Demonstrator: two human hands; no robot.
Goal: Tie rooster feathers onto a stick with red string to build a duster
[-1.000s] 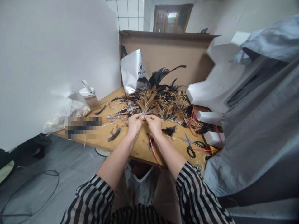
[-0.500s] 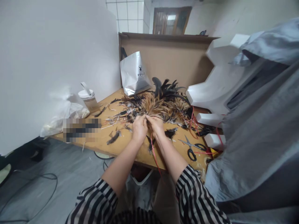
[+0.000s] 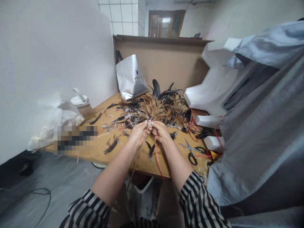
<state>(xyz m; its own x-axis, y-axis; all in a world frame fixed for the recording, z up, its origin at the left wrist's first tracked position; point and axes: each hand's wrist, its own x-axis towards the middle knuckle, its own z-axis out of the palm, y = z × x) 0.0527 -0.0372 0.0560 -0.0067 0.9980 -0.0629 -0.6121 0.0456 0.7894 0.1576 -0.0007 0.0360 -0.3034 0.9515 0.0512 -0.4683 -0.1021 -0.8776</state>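
Note:
Both hands meet at the base of a feather duster (image 3: 152, 107), a bushy bunch of tan and brown feathers with black plumes behind it. My left hand (image 3: 139, 131) is closed, its fingertips pinching the pale quill ends. A thin stick (image 3: 136, 164) runs from there down past the table's front edge. From the right, my right hand (image 3: 161, 129) pinches the same base with bent fingers. Red string (image 3: 157, 156) hangs below the right hand and over the table edge. Some red shows at the binding, and the fingers partly cover it.
Scissors (image 3: 193, 151) lie partly spread at the right, near white foam blocks (image 3: 213, 143). Loose feathers (image 3: 111, 146) litter the wooden table (image 3: 128, 155). A silver bag (image 3: 130, 77), lidded jar (image 3: 83, 107) and plastic bag (image 3: 57, 126) stand behind and left. Grey cloth (image 3: 256, 126) hangs right.
The hands have drawn slightly apart and their fingers have shifted at the base. The thin stick now shows below the left hand. The whole view has shifted a little.

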